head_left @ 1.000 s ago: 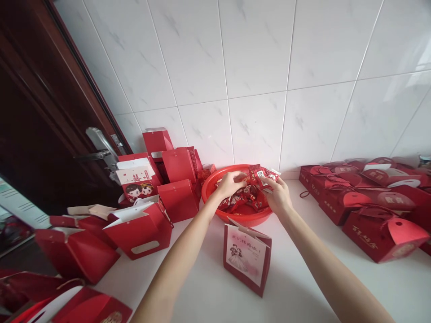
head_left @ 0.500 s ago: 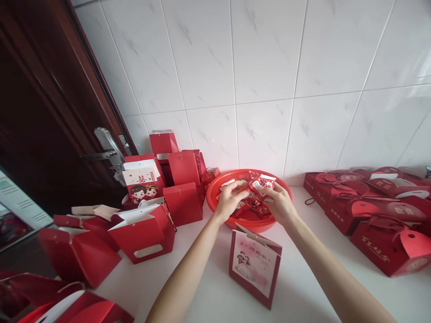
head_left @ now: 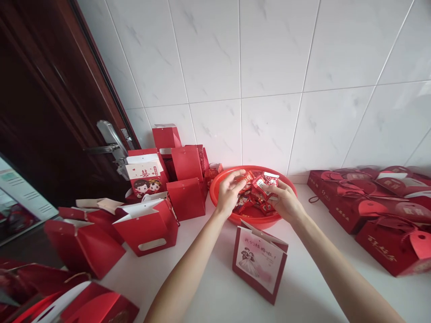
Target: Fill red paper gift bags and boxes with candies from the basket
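Over a red plastic basket (head_left: 262, 221) of wrapped candies, my left hand (head_left: 229, 193) pinches a red-orange wrapped candy (head_left: 248, 177) between thumb and fingers. My right hand (head_left: 288, 200) is closed on red-and-white wrapped candies (head_left: 266, 183); how many is hard to tell. More red wrapped candies (head_left: 252, 204) lie in the basket below both hands. Between my forearms, just in front of the basket, stands a red gift box (head_left: 257, 260) with a pink-and-white panel showing a couple. Its top flaps look parted.
Several red gift boxes (head_left: 148, 229) stand on the left of the white tabletop (head_left: 202, 287), one with a cartoon couple (head_left: 146, 181). Larger red boxes with ribbon handles (head_left: 387, 246) are lined up on the right. A tiled wall (head_left: 269, 54) rises behind, and a dark door (head_left: 43, 89) is at left.
My left hand has lifted slightly, and a red-orange candy now shows in its fingers. The right hand still holds its candies. The whole view has shifted a little.
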Action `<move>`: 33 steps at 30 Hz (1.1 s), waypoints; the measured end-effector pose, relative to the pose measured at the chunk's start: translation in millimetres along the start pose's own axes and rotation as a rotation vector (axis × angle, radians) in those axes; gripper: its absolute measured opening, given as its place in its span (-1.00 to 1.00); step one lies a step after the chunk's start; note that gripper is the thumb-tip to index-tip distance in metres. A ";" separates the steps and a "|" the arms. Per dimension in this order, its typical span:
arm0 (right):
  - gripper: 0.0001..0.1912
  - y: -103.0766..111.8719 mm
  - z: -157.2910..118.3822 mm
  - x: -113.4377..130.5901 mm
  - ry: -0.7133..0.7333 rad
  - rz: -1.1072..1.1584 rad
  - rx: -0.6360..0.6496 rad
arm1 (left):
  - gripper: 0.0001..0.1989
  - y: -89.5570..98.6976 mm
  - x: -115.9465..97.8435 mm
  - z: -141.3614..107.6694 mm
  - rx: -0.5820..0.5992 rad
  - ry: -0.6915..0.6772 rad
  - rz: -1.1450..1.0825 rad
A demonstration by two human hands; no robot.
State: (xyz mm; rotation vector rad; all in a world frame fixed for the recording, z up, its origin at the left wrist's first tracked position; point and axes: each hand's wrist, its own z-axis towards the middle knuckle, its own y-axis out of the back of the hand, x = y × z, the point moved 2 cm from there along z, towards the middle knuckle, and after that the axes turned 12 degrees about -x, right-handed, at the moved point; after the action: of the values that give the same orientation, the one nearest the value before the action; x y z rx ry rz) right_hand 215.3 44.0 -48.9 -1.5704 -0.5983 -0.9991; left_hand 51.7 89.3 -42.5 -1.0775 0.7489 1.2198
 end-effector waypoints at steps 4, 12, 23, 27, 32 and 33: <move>-0.62 -0.9 -1.4 2.1 0.015 0.003 -0.036 | -0.68 -3.2 -0.8 -2.2 0.033 0.046 -0.044; -0.64 2.3 0.6 3.0 0.006 -0.051 -0.150 | -0.71 -6.2 -2.0 -3.1 -0.034 0.125 -0.165; -0.55 -7.5 -9.8 8.8 0.034 -0.073 -0.014 | -0.61 -12.0 -0.3 -12.0 0.060 0.108 -0.074; -0.53 -6.7 -10.0 9.1 0.038 -0.110 0.013 | -0.61 -11.4 -0.2 -12.9 0.096 0.091 -0.063; -0.59 -6.0 -9.9 7.4 0.183 -0.083 0.073 | -0.61 -12.1 -3.8 -14.6 0.141 0.081 -0.067; -0.61 -5.7 -9.8 7.2 0.217 -0.093 0.082 | -0.61 -12.2 -4.5 -14.5 0.144 0.078 -0.065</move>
State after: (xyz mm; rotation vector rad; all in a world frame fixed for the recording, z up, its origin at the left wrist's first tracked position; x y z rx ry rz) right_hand 211.5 35.0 -39.6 -1.3510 -0.5578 -1.1832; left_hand 63.9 74.2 -40.5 -1.0269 0.8427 1.0577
